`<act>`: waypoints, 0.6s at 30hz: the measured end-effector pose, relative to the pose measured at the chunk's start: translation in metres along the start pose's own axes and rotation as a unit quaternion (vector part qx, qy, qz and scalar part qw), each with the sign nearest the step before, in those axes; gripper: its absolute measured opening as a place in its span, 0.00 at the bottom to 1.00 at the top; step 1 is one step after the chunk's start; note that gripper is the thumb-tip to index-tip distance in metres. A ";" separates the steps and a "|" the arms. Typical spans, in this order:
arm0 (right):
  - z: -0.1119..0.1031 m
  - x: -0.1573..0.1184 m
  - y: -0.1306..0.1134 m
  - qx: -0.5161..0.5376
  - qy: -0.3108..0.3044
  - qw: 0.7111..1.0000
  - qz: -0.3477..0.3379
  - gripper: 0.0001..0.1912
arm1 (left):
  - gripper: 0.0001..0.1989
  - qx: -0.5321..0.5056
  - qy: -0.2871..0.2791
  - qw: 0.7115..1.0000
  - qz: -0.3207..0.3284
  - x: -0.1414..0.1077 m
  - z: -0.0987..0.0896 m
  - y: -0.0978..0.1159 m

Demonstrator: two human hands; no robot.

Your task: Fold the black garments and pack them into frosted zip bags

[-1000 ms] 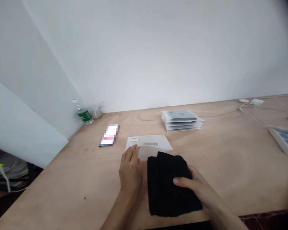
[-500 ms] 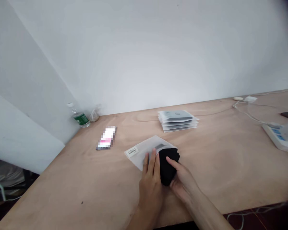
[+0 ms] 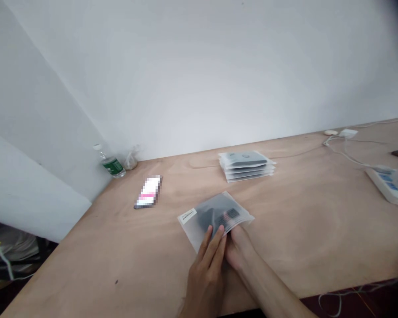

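A frosted clear plastic bag [image 3: 202,234] with a white barcode label [image 3: 188,215] lies on the table, its open side turned toward me. Through its film shows a folded black cloth [image 3: 207,218], now within the bag. My left hand [image 3: 207,267] rests on the bag's near part with straight fingers lying flat; its thumb is hidden. My right hand [image 3: 239,247] reaches into the mouth of the bag, its fingers around the black cloth and blurred behind the film.
Behind the bag stands a stack of several filled frosted bags [image 3: 248,167]. A phone [image 3: 148,192] with a lit screen lies to the left. Near the wall are a water bottle [image 3: 113,167] and a small plastic bag [image 3: 130,161]. A power strip [image 3: 388,187] with cables is at right.
My right hand has pushed the black cloth into the plastic bag, and its fingers have gone inside too. The bag has shifted slightly right, with my left hand still on it.
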State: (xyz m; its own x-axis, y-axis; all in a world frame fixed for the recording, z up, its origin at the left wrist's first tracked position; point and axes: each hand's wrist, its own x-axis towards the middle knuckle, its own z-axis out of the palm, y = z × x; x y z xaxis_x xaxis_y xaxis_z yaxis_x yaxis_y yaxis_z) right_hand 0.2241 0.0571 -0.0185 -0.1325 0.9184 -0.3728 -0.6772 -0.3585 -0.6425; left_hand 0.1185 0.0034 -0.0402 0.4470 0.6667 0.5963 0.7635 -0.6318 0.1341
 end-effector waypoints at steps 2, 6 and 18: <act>-0.007 -0.013 -0.004 0.004 -0.001 1.000 0.017 0.09 | 0.22 0.021 0.020 1.000 -0.004 -0.004 -0.006 -0.003; -0.032 -0.044 -0.020 -0.141 -0.050 0.985 0.086 0.10 | 0.09 0.035 0.091 0.993 -0.072 -0.003 -0.016 -0.005; 0.001 0.003 -0.037 -0.744 -0.096 0.576 -0.325 0.20 | 0.07 0.099 -0.049 0.992 -0.063 0.017 -0.011 -0.019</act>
State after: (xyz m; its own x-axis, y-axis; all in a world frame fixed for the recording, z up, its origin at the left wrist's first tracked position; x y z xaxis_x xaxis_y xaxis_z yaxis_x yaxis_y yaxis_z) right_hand 0.2481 0.0736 0.0047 -0.3750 0.8898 0.2600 0.7217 0.4563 -0.5205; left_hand 0.1069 0.0223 -0.0234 0.3787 0.7761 0.5042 0.8878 -0.4585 0.0390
